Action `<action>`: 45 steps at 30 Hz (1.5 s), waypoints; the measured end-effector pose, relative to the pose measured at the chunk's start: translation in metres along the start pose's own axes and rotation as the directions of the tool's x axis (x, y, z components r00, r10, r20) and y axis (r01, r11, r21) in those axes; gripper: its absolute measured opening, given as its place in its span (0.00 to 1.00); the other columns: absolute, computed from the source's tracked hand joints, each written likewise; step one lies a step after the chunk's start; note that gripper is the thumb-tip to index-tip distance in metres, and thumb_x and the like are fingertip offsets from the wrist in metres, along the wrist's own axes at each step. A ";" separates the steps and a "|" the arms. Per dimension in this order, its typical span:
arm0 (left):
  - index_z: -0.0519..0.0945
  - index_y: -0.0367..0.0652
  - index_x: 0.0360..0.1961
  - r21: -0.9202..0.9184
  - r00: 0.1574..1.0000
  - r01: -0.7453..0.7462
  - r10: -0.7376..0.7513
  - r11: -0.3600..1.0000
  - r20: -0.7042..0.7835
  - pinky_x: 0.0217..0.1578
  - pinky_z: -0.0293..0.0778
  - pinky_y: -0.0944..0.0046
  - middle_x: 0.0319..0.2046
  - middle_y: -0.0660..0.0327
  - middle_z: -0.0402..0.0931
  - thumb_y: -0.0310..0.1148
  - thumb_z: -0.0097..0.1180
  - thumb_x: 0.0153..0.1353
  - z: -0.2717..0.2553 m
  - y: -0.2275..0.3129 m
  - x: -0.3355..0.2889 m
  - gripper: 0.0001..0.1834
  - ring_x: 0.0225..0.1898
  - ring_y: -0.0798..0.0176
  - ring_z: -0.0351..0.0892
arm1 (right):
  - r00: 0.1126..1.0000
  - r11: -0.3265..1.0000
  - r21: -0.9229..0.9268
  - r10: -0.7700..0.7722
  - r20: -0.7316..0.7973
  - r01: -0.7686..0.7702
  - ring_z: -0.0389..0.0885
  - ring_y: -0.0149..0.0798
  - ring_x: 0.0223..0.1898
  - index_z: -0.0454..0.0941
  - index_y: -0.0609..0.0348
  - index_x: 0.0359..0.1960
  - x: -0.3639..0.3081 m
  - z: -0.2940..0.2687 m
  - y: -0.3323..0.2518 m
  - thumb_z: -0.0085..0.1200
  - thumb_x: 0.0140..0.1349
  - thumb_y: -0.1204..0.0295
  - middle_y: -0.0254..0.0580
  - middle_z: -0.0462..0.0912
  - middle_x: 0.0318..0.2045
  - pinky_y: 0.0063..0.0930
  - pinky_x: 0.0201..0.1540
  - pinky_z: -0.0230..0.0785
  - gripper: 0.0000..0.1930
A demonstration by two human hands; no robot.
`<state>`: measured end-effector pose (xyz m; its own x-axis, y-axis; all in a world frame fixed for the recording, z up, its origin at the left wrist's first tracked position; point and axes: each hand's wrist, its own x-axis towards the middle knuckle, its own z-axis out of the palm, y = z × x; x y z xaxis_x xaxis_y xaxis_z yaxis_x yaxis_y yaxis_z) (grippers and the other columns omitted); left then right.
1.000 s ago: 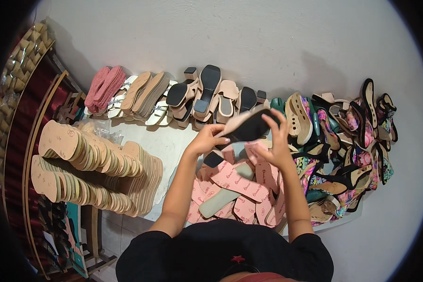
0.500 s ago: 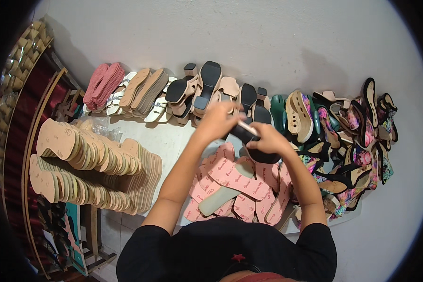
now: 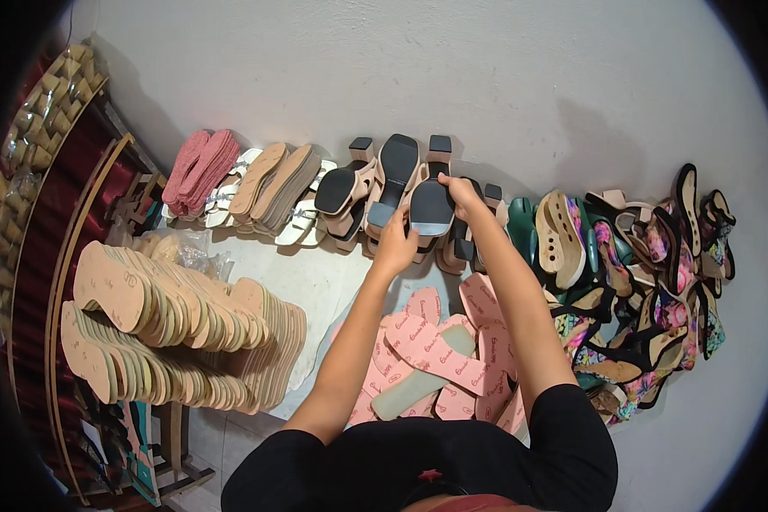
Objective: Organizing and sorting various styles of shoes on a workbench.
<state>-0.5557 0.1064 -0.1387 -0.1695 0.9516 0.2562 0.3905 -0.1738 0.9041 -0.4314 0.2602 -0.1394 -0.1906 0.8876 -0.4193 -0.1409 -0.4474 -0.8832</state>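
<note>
A block-heeled sandal (image 3: 433,210) lies sole up between my two hands, its black sole facing me and its heel pointing at the wall. My left hand (image 3: 396,245) grips it by the near left edge, fingers closed. On its right side my right hand (image 3: 463,199) is closed around the edge, thumb on the sole. It rests against a row of similar beige heeled sandals (image 3: 398,158) with black soles. Nearer to me lies a loose heap of pink printed insoles (image 3: 439,352), with a grey-green sole piece (image 3: 410,393) among them.
Tall stacks of beige insoles (image 3: 179,299) stand at the left. Pink textured soles (image 3: 200,171), white sandals (image 3: 303,224) and tan soles (image 3: 283,188) line the wall. Floral wedge sandals (image 3: 674,299) and green shoe lasts (image 3: 523,229) crowd the right. Bagged wooden-looking blocks (image 3: 51,102) sit far left.
Both hands have moved away from me toward the row by the wall. The sandal, tilted and blurred before, now lies sole up among the others, still held.
</note>
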 end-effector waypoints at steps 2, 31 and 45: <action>0.60 0.31 0.55 -0.049 1.000 0.004 -0.003 0.999 0.013 0.52 0.63 0.62 0.49 0.44 0.67 0.29 0.55 0.50 0.011 -0.004 0.003 0.31 0.51 0.50 0.69 | 0.999 1.000 0.015 -0.022 -0.030 0.023 0.76 0.48 0.38 0.72 0.76 0.41 0.036 -0.017 0.018 0.53 0.55 0.63 0.55 0.77 0.37 0.38 0.43 0.68 0.22; 0.67 0.38 0.49 0.284 0.989 -0.040 0.078 0.958 -0.126 0.52 0.60 0.56 0.51 0.46 0.60 0.34 0.55 0.51 0.029 0.023 -0.039 0.24 0.53 0.44 0.62 | 0.961 0.585 -0.764 -0.133 0.243 0.274 0.74 0.38 0.34 0.73 0.59 0.41 -0.073 -0.076 0.025 0.47 0.56 0.49 0.43 0.75 0.31 0.32 0.34 0.67 0.24; 0.74 0.36 0.40 -0.103 0.922 -0.275 0.293 0.956 0.252 0.45 0.66 0.61 0.39 0.50 0.72 0.33 0.54 0.51 0.120 0.105 -0.108 0.16 0.44 0.51 0.72 | 0.960 0.638 -0.724 -0.250 0.128 0.263 0.71 0.26 0.32 0.70 0.61 0.46 -0.316 -0.243 -0.039 0.50 0.58 0.62 0.36 0.76 0.33 0.21 0.34 0.65 0.18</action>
<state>-0.3883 0.0158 -0.1127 0.1863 0.8907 0.4147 0.3267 -0.4543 0.8288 -0.1299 0.0241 -0.0234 -0.2722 0.9497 -0.1547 0.5636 0.0271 -0.8256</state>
